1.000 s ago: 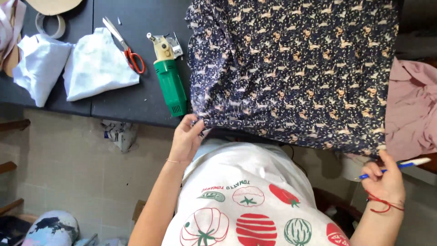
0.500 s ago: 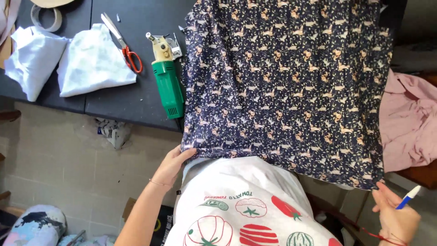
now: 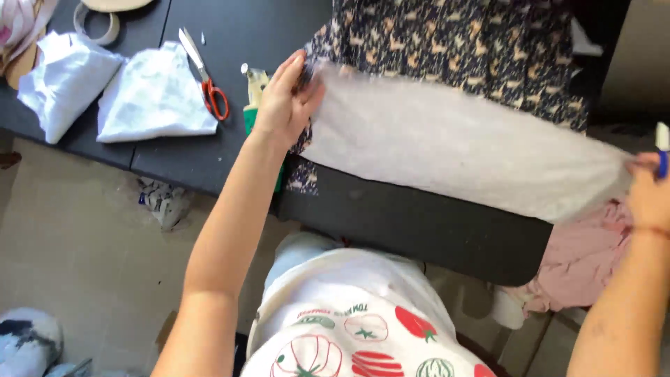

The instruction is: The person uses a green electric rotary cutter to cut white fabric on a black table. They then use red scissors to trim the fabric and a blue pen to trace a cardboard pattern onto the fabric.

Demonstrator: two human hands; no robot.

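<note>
Seen from above, a person stands at one dark table (image 3: pixel 433 230). Two hands are in view. The left hand (image 3: pixel 283 105) pinches one corner of one dark patterned fabric (image 3: pixel 453 49). The right hand (image 3: pixel 649 195), at the table's right edge, clenches the opposite corner together with one blue and white pen (image 3: pixel 661 150). Between them the fabric's near edge is folded away from the person, so its pale, plain underside (image 3: pixel 453 146) faces up as a long band across the table. Half a second ago the fabric hung over the table's near edge with its printed side up, the left hand was below that edge, and the right hand was low at the person's side. Now the near strip of table lies bare.

Beyond the fold, the fabric's dark blue print of small pale figures covers the far part of the table. One pink cloth (image 3: pixel 579 258) hangs off the table's right corner. Left of the fabric lie one green tool (image 3: pixel 255 84), mostly hidden by the left hand, one pair of red-handled scissors (image 3: pixel 206 77), two white cloth bundles (image 3: pixel 153 101), and one tape roll (image 3: pixel 98 24) at the far left.
</note>
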